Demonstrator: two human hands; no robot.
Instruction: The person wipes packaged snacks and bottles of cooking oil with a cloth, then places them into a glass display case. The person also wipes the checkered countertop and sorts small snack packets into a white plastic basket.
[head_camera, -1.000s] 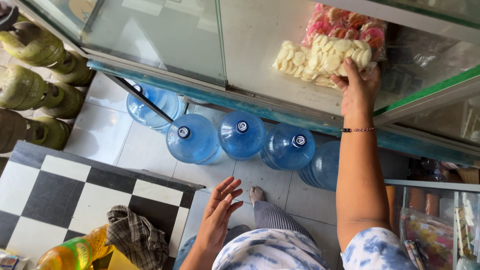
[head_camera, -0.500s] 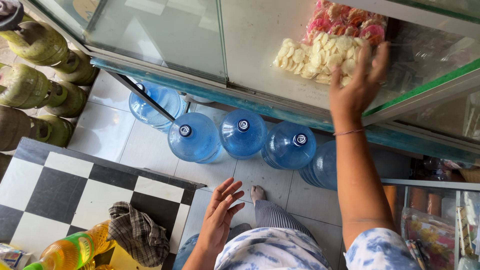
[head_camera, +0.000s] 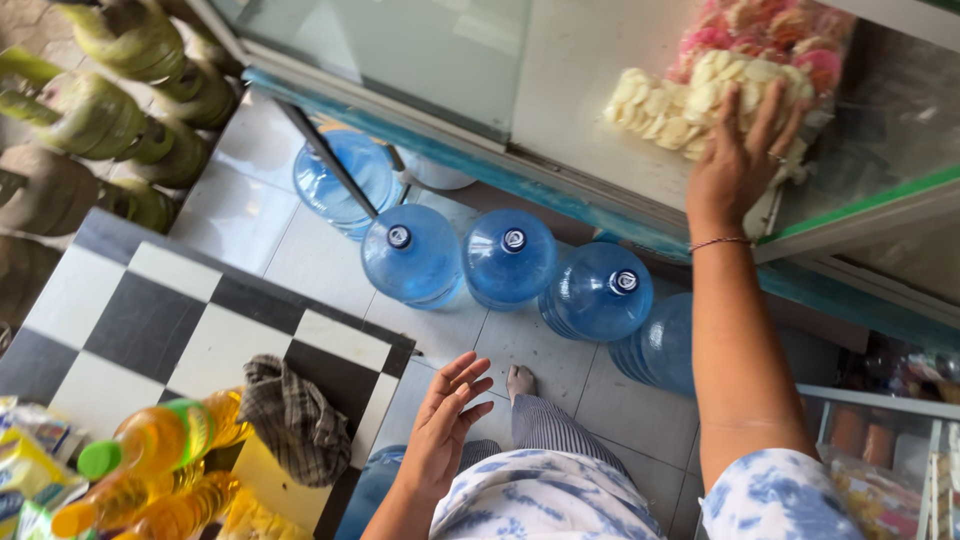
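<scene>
My right hand (head_camera: 738, 158) reaches up onto the white counter shelf (head_camera: 575, 90) and lies flat, fingers spread, on a clear bag of pale round crackers (head_camera: 668, 104). A bag of pink and orange crackers (head_camera: 765, 32) sits just behind it. A thin bracelet circles my right wrist. My left hand (head_camera: 445, 428) hovers low over the tiled floor, palm open, fingers apart, holding nothing, beside the edge of the checkered black-and-white counter (head_camera: 170, 320).
Several blue water jugs (head_camera: 510, 258) stand on the floor under the cabinet. Green gas cylinders (head_camera: 110, 130) line the left. A checked cloth (head_camera: 293, 420) and bottles of yellow oil (head_camera: 150, 450) lie on the checkered counter. A glass case with packets (head_camera: 880, 470) is at right.
My right hand has slid from the lower edge of the cracker bag up onto it, fingers spreading. The view has shifted a little. My left hand stays open in place.
</scene>
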